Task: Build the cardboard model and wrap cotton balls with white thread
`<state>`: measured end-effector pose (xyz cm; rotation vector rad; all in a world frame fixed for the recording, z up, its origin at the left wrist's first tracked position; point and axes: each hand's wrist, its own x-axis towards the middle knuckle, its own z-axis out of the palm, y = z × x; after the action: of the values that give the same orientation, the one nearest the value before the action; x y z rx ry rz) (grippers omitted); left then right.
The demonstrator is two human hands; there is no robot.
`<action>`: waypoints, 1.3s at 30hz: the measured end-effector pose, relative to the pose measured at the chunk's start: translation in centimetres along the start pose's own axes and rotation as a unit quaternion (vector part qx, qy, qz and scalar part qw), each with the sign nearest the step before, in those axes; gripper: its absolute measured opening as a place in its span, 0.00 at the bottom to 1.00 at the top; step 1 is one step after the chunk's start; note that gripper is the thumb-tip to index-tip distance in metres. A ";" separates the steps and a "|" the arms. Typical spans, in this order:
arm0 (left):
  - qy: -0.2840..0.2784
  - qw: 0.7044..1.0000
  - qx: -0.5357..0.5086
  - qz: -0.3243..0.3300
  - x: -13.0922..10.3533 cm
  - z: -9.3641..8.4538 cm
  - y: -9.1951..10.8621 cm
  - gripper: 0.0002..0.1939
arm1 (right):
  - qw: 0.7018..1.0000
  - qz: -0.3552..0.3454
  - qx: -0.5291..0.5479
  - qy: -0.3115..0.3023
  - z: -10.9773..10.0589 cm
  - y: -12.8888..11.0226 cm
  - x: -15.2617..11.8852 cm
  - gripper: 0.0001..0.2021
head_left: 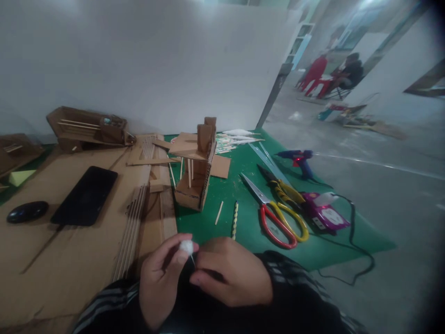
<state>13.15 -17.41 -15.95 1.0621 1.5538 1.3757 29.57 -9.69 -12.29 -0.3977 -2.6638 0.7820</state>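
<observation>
Between the thumb and fingers of my left hand is a small white ball of thread, fuzzy-looking and held low in front of my body. A thin white strand runs from it toward my right hand. The right hand is closed beside the ball, fingers curled and pinched around the strand; its fingertips are partly hidden. Just beyond the hands, on the green mat, lie a short wooden stick and a patterned stick. A cardboard model with upright sticks stands farther back.
To the right are scissors, pliers, a glue gun and a purple power strip with a cable. A phone, a mouse and thin sticks lie left. Wrapped white spindles lie behind.
</observation>
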 end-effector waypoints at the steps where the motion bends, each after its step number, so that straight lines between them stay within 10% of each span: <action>1: -0.003 1.000 0.008 -0.005 0.0 0.0 0.0 0.15 | 1.000 0.002 -0.006 0.005 -0.2 -0.3 -0.2 0.16; 13: -0.126 0.990 0.021 0.065 0.2 0.1 0.4 0.14 | 0.997 -0.024 -0.027 0.069 -2.9 -2.0 -0.4 0.11; 31: -0.096 0.985 -0.141 -0.014 -0.4 0.6 1.1 0.09 | 0.956 0.113 0.199 0.183 -2.7 -0.7 1.5 0.09; 39: -0.074 0.984 -0.160 -0.020 -0.5 0.7 1.4 0.11 | 0.835 0.153 0.474 0.234 -3.0 1.2 0.1 0.07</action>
<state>14.05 -17.58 -14.58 0.9083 1.1916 1.4262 30.91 -7.25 -10.59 -0.6247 -1.5075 1.6992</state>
